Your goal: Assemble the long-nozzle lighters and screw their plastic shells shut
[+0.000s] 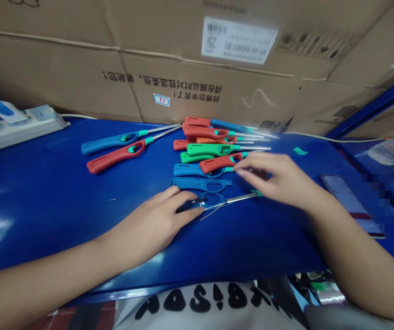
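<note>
- Lighters [205, 146], long-nosed utility ones in blue, red, green and orange, lie in a loose heap at top centre of the bench [45, 192], overlapping so that several handles are partly hidden. Two more, one blue and one red, lie apart to the left of the heap, their nozzles pointing right.
- Left hand [152, 224] rests low at centre, its grip narrow and loosely curled over small wire parts [210, 204]. The fingers hide the near end of these parts, so whether they are held cannot be told.
- Metal tube [240, 198] runs right from the wire parts and ends in a green collar, passing just under the right palm.
- Blue casing half [200, 184] lies open just above the left fingertips.
- Right hand [281, 181] sits right of centre, its grip wide, with fingers stretched toward the end of a red lighter [219, 162]. They are just beside it or touching; the angle does not settle which.
- Power strip [14, 130] at upper left is cut off by the frame edge.
- Cardboard boxes [183, 59] with Chinese print fill the top of the frame.
- Dark slab [351, 204], perhaps a phone, lies at right under glare.
- Teal scrap [300, 151] lies beyond the right hand.
- Pixelated patch [377, 197] hides part of the right side.
</note>
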The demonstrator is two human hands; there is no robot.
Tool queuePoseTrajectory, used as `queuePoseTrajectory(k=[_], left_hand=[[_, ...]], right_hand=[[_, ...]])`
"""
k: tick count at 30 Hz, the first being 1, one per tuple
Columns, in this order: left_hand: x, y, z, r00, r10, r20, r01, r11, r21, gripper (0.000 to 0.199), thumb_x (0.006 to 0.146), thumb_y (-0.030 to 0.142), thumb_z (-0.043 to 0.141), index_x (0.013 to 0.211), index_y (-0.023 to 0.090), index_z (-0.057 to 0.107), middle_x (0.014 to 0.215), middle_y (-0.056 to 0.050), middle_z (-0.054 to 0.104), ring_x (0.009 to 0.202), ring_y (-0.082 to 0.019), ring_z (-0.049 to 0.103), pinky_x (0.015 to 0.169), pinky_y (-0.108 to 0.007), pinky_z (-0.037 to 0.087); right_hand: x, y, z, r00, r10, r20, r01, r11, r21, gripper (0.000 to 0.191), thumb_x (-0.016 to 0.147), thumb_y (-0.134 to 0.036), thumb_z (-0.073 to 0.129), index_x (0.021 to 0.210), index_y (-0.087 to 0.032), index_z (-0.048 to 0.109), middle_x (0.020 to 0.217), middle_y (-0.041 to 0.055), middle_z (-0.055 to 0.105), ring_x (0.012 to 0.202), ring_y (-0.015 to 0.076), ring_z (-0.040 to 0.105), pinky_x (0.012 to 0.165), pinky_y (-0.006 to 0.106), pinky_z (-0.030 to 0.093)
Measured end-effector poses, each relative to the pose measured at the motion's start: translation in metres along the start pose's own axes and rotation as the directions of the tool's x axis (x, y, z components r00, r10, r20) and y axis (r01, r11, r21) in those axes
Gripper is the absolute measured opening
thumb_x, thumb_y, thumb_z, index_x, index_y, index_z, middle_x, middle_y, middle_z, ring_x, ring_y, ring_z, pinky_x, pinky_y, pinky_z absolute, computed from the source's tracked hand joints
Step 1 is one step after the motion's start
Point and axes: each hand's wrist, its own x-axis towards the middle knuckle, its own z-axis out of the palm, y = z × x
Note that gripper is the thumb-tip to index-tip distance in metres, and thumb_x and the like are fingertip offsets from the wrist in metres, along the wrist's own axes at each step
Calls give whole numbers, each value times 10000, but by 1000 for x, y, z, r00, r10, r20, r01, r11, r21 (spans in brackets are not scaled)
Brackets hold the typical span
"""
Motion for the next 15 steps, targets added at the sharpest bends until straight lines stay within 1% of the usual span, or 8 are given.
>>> queuePoseTrajectory(k=[1,3,5,7,9,10,12,15], left_hand=[[0,-1,0,1000,2,-3,-2,1000,10,440,963,79,473,1349,229,621,1303,-116,610,1124,-282,584,926,-453,575],[0,-2,-1,1000,2,-9,-2,1000,27,437,964,85,475,1344,239,627,1302,-110,624,1116,-281,594,913,-448,580],[-1,-2,-2,1000,3,-13,-3,999,41,428,964,94,480,1332,246,637,1301,-105,638,1111,-280,603,910,-443,581],[-3,-3,-3,1000,6,-9,-6,999,50,424,962,96,482,1326,244,642,1308,-105,643,1109,-283,608,910,-446,581],[-4,-4,-3,1000,11,-8,-11,999,50,428,961,93,478,1332,237,636,1320,-107,641,1114,-289,609,908,-452,582],[-5,-4,-2,1000,11,-6,-11,999,49,436,961,90,476,1344,234,625,1327,-109,639,1122,-291,607,910,-455,581],[-5,-5,-1,1000,2,-6,-2,999,49,460,960,82,473,1379,228,593,1341,-110,635,1143,-295,602,924,-465,576],[-5,-5,-1,1000,-15,-6,15,999,42,462,969,84,467,1403,209,562,1354,-104,637,1165,-293,594,955,-478,561]], right_hand=[[0,11,-6,987,90,-129,-101,992,-74,168,942,-291,584,1016,-217,715,767,27,679,612,150,581,607,288,450],[-1,39,-20,909,304,-286,-365,910,-195,229,909,-242,556,1082,-226,704,645,3,606,525,157,517,556,296,400],[-6,71,-35,816,456,-355,-558,783,-275,330,885,-193,528,1187,-216,661,789,51,655,647,190,587,643,321,445],[-14,103,-46,724,615,-313,-689,624,-368,413,843,-152,546,1251,-169,610,1031,137,676,867,239,636,759,345,466],[-23,131,-53,657,683,-318,-749,544,-378,385,827,-191,583,1200,-102,616,1164,235,631,967,295,630,781,385,465],[-28,143,-55,625,713,-320,-774,509,-378,364,808,-211,615,1155,-102,627,1161,245,628,963,307,628,772,399,467],[-36,160,-56,571,757,-317,-809,456,-370,262,759,-192,653,1017,-146,652,1053,196,657,895,292,632,742,403,469],[-43,174,-59,557,782,-279,-817,457,-351,26,774,-207,651,776,-202,627,801,98,644,737,229,614,684,377,460]])
